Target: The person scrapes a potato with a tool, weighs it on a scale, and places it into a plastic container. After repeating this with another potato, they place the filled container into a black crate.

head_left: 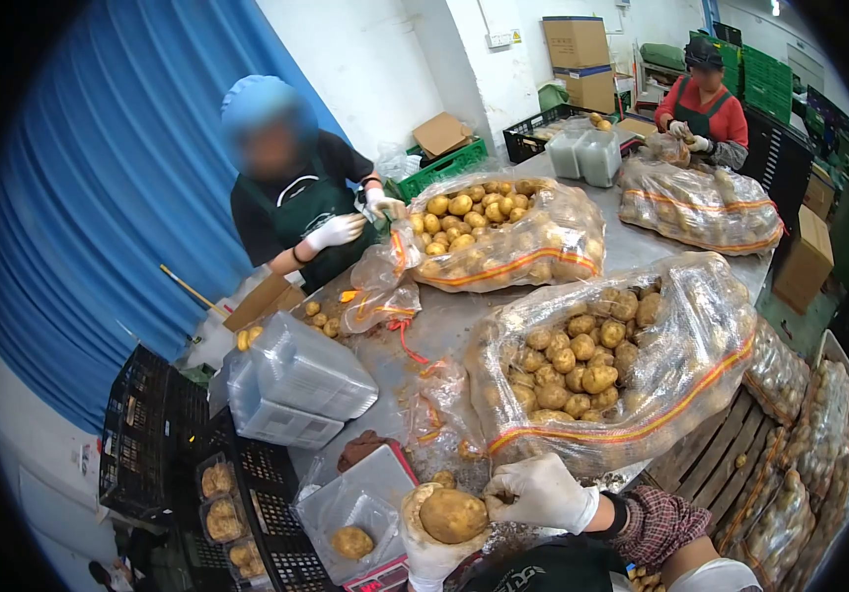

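Note:
My left hand [430,553], in a white glove, is wrapped around a large potato [454,516] at the table's near edge. Just to its right is my gloved right hand [545,493], its fingers curled together close to that potato; whatever they may hold is hidden. A smaller potato [444,479] shows behind the left hand. Left of it, a clear plastic tray [377,518] with one potato [351,542] inside rests on a scale with a red edge [400,456]. Beyond my hands lies an open net sack [632,414] full of potatoes.
Stacked clear trays [311,380] stand beyond the scale. Black crates [271,493] at left hold filled trays [222,518]. Across the table a co-worker [321,212] stands by another open sack [513,271]; a second person [706,113] works at the far end. More sacks [819,444] lie at right.

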### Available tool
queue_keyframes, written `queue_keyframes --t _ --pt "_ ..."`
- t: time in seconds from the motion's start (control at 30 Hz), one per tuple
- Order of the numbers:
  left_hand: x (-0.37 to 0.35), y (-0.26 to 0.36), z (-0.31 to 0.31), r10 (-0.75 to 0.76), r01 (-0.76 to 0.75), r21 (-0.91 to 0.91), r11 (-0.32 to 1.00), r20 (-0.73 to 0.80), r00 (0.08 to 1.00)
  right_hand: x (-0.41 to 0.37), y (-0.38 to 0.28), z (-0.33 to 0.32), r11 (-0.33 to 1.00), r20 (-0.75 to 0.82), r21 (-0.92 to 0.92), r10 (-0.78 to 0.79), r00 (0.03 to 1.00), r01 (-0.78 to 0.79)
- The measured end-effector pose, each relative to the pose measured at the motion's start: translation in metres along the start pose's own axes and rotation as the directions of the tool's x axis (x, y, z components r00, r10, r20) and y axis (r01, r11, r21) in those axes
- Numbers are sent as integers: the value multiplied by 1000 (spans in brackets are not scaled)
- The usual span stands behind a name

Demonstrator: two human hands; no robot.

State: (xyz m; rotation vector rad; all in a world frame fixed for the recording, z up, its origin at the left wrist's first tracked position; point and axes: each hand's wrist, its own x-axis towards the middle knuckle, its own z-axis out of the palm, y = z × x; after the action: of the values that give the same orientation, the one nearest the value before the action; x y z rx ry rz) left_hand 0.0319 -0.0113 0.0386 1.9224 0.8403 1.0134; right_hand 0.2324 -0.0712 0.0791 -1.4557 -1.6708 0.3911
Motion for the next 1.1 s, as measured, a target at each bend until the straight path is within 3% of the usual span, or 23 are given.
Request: queue_keyframes --t 0.03,0.07,0.13,0.2,0.27,0.33,0.4,0.47,0.53,0.57,0.6,0.63,0.67,0.7,0.73,0.77,0.8,0.87,0.93,0.97,1.0,1.07,1.1 --pt "0 2 4 -151 151 -239 959 18 988 -2 1 2 1000 0 -2 -5 1000 5" --pt "-1 1 7 -148 146 -238 960 9 989 -4 2 4 998 -37 -46 51 998 -53" --pt "-3 -10 12 -269 260 -611 748 78 960 2 0 2 991 -72 -85 95 993 -101" --pt "-8 -29 10 -178 225 -472 853 142 974 8 -9 -6 994 -201 -57 -107 974 98" --pt "-13 -19 18 -306 385 -652 653 239 922 10 -19 4 996 -80 -35 -88 993 86" --pt "-19 -12 24 -281 399 -644 653 283 917 7 -16 34 987 -9 109 -121 993 122" --pt "-17 -2 26 -580 590 -770 244 372 725 -4 -7 53 977 26 -6 -211 977 211" --pt "-33 -34 26 -493 561 -780 276 387 779 -23 -8 70 878 195 -243 -372 908 412" --pt "-38 -54 27 -667 621 -775 115 403 626 -25 0 74 831 278 -323 -374 885 453" --pt "-43 -45 26 -482 558 -750 356 364 797 -13 -3 66 867 233 -276 -358 904 415" --pt "-41 -39 26 -493 563 -749 350 363 790 -2 -7 60 902 188 -221 -333 924 370" --pt "-21 -24 28 -589 596 -774 215 384 711 12 -9 54 940 141 -172 -271 952 293" --pt "-8 -17 28 -664 603 -794 76 410 625 22 3 58 971 -47 30 -236 971 237" --pt "-15 -39 21 -616 664 -747 30 510 601 24 22 62 969 -1 242 47 999 -45" --pt "-12 -36 15 -374 643 -761 -90 624 686 26 64 74 973 44 92 207 977 -211" --pt "-15 -32 7 -358 580 -808 -105 575 736 28 100 83 966 24 39 256 966 -257" --pt "-16 -30 -2 -343 513 -851 -117 519 783 26 115 85 925 -122 249 325 938 -288" --pt "-12 -39 -22 -450 395 -900 -185 435 780 23 121 88 914 -120 309 310 943 -261" --pt "-15 -47 -36 -563 272 -933 -237 360 744 18 114 104 945 8 201 262 965 -258" --pt "-14 -50 -39 -600 297 -944 -143 321 733 28 105 116 989 228 -83 140 964 -124" --pt "-13 -52 -43 -634 325 -944 -47 280 721 29 91 127 968 341 -220 196 919 -124" --pt "-14 -53 -44 -622 313 -948 -63 282 730 26 111 189 873 327 -486 235 915 -51" --pt "-15 -54 -43 -607 301 -950 -84 289 740 31 122 205 873 330 -485 230 915 -45"
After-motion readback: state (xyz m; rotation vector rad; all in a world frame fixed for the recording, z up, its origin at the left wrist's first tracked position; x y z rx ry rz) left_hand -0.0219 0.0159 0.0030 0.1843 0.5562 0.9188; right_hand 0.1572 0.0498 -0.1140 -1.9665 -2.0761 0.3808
